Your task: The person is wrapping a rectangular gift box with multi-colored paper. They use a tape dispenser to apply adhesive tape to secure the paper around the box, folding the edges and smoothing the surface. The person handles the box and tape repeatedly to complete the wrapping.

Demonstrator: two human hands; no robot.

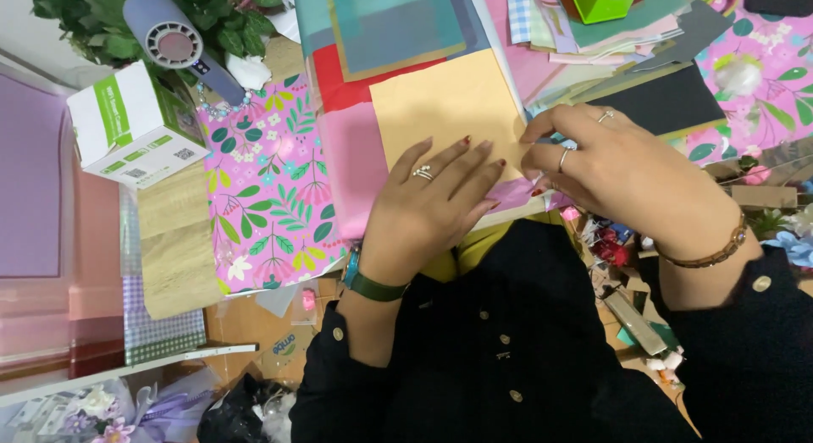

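Fingers of my left hand [436,202] are lying spread and flat, pressing down on the tan paper sheet [445,104]. Just beside them, my right hand [622,176] is curling, its fingertips [535,145] pinching the sheet's edge. Under my left palm a pink sheet [356,168] is showing. Well beyond my left fingers a floral wrapping paper [267,197] is lying, with a white-and-green box [131,125] past it.
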